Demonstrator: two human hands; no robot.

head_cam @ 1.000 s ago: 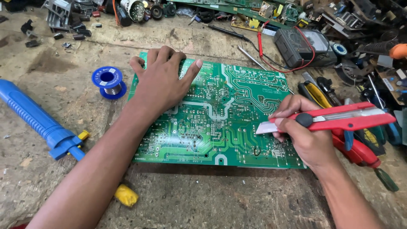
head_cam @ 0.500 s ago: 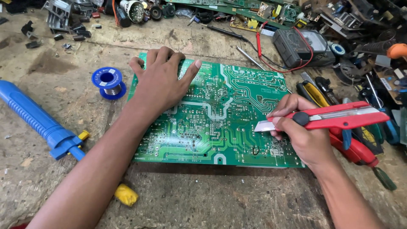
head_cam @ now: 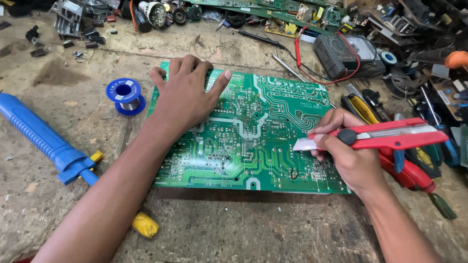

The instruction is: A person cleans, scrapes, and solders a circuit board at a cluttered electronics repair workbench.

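Red utility knife (head_cam: 390, 136) clenched in right hand (head_cam: 348, 156), lengthwise left-right, blade pointing left onto circuit board (head_cam: 243, 141); left hand (head_cam: 185, 97) flat.

The left hand (head_cam: 187, 97) presses flat on the green printed circuit board (head_cam: 243, 141); at three o'clock, the right hand (head_cam: 348, 153) grips a red utility knife (head_cam: 385, 136), blade on the board.

Left hand (head_cam: 187, 95) flat, palm down, fingers spread, forearm running in from near left. Right hand (head_cam: 343, 151) curled in a closed grip, wrist bent, forearm from near right.
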